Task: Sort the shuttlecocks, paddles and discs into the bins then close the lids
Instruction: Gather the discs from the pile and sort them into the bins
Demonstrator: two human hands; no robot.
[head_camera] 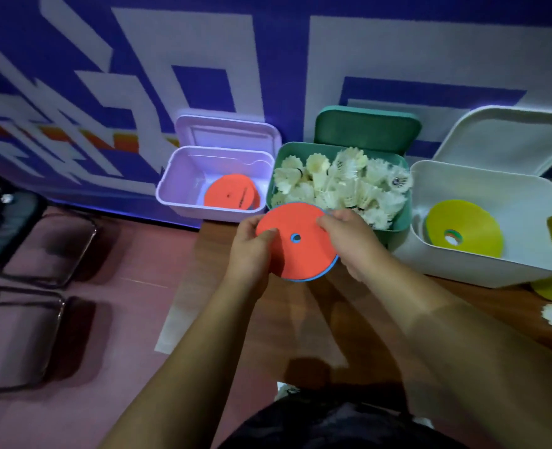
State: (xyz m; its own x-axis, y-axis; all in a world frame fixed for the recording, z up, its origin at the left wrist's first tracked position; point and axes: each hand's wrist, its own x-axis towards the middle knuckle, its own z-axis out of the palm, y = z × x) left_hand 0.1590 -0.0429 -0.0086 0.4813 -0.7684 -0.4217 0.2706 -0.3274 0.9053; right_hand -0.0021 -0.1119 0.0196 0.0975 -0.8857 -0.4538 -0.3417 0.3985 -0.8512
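**Disc stack held, lilac bin at eleven o'clock**

Both hands grip an orange disc [297, 251] stacked on a blue disc [332, 266] above the tabletop [300, 319]. The left hand [252, 254] pinches the nine o'clock rim and the right hand [352, 244] the two o'clock rim. The open lilac bin [177, 176], already holding orange discs [230, 192], lies near at eleven o'clock from the stack, so the left hand is nearer and likely leads the drop

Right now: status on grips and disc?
Left grip and right grip hold red disc, blue disc under it. Purple bin ahead-left, lid open. Nothing between.
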